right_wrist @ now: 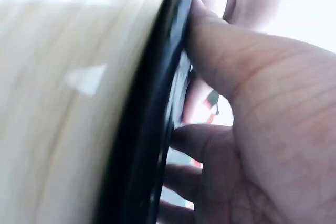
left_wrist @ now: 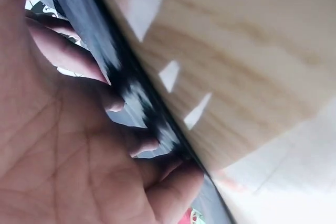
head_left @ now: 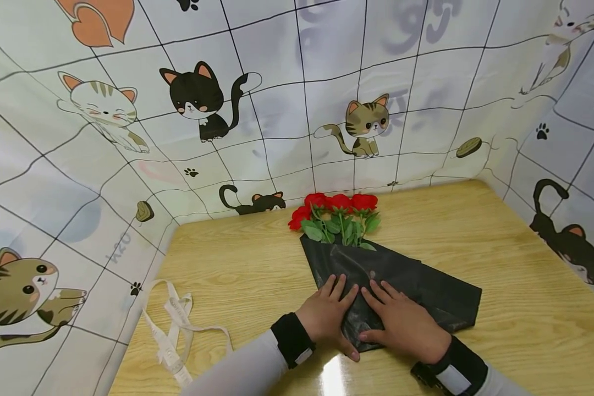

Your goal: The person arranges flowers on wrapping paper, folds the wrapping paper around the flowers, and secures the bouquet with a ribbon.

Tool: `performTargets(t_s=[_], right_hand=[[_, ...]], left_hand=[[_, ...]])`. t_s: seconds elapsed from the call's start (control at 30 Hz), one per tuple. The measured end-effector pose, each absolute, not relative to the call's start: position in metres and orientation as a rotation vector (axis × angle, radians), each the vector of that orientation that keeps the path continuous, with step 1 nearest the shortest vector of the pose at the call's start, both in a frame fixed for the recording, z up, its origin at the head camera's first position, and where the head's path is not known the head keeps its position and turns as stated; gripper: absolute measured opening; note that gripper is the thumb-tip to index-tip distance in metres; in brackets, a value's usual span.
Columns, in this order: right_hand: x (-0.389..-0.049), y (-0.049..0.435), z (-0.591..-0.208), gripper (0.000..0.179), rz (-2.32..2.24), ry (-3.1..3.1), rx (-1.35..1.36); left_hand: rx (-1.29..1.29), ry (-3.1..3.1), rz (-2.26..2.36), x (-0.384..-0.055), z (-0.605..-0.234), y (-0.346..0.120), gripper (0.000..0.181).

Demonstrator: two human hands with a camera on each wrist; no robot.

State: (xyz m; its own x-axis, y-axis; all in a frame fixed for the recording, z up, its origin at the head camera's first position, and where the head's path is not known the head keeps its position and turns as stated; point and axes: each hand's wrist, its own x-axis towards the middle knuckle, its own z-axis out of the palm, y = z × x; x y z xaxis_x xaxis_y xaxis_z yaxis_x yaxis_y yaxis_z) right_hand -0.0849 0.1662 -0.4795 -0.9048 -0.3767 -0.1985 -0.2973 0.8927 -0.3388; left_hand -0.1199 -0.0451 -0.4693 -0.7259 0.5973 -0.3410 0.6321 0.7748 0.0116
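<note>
Black wrapping paper [head_left: 391,269] lies on the wooden table, folded around the stems of several red roses [head_left: 341,202] with green leaves. The blooms stick out at the far end, and a wide flap of paper spreads to the right. My left hand [head_left: 326,313] rests on the paper's left near side, fingers spread, thumb by its lower tip. Close beside it, my right hand [head_left: 408,327] presses flat on the middle of the paper with fingers extended. Both wrist views show fingertips touching the paper [left_wrist: 105,35]. The stems' lower ends are hidden inside the wrap.
A loose white ribbon [head_left: 170,355] with printed lettering lies in loops at the table's left. Cat-patterned grid cloth [head_left: 287,121] hangs behind the table and along both sides. The bare wooden tabletop [head_left: 520,275] extends to the right.
</note>
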Motion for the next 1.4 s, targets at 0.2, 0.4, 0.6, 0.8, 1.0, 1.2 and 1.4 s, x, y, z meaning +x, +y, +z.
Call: performTargets(t_s=[0.2, 0.4, 0.6, 0.8, 1.0, 1.2, 1.4], right_hand=[[-0.095, 0.201, -0.485, 0.107, -0.430, 2.892, -0.465], [-0.105, 0.250, -0.486, 0.112, -0.491, 2.934, -0.381], [-0.116, 0.291, -0.486, 0.104, -0.504, 2.962, -0.272], [-0.116, 0.295, -0.484, 0.102, -0.524, 2.964, -0.260], [-0.114, 0.297, -0.479, 0.089, -0.566, 3.013, -0.169], [-0.120, 0.301, -0.476, 0.068, -0.715, 2.797, -0.112], [-0.109, 0.325, -0.475, 0.041, -1.263, 2.385, -0.328]], left_hand=[[0.946, 2.645, -0.163, -0.120, -0.467, -0.046, 0.140], [0.960, 2.655, -0.151, -0.119, -0.464, -0.046, 0.141], [0.957, 2.657, -0.145, -0.120, -0.464, -0.045, 0.141], [0.993, 2.657, -0.155, -0.120, -0.463, -0.044, 0.140], [1.065, 2.663, -0.185, -0.120, -0.464, -0.043, 0.140], [1.065, 2.639, -0.156, -0.121, -0.466, -0.044, 0.139], [1.071, 2.617, -0.097, -0.123, -0.467, -0.043, 0.135]])
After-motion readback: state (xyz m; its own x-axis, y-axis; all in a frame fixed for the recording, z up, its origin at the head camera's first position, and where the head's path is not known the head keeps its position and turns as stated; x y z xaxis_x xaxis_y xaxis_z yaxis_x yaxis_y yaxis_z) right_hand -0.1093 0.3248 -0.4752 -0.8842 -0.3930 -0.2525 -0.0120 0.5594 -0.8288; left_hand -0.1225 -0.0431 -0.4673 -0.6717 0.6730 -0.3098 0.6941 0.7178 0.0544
